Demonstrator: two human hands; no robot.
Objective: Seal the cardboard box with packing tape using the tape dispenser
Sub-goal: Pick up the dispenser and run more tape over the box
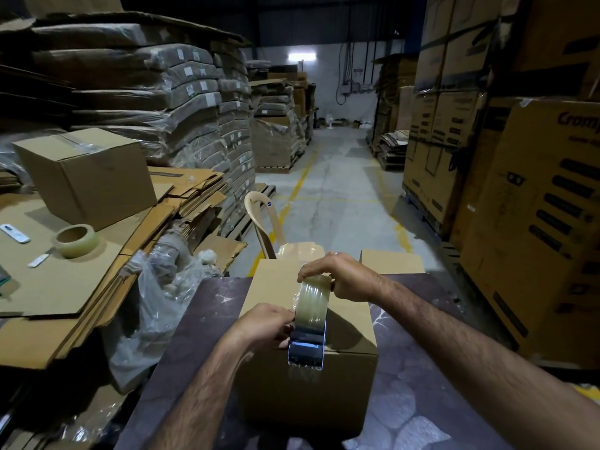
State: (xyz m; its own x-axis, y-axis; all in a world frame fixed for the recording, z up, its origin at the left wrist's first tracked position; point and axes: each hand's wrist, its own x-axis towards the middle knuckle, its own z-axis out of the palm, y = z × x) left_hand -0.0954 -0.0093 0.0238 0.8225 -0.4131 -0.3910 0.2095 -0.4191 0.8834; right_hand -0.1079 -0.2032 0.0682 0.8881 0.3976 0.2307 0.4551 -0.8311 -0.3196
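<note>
While taping is under way: cardboard box (350,323), on dark surface (201,319); tape dispenser (310,323), on box top at near edge; right hand (341,277), grip closed on its roll; left hand (266,324), grip pinching its side. Next move likely needs tape pressed down, then dispenser drawn along the seam.

My left hand's fingers (285,329) hide the near side of the blue metal tape dispenser (306,347). The brown cardboard box (350,323) covers much of the dark marbled tabletop (201,319). I can't read the lettering on the big printed carton (552,222), cut off at the right edge.
</note>
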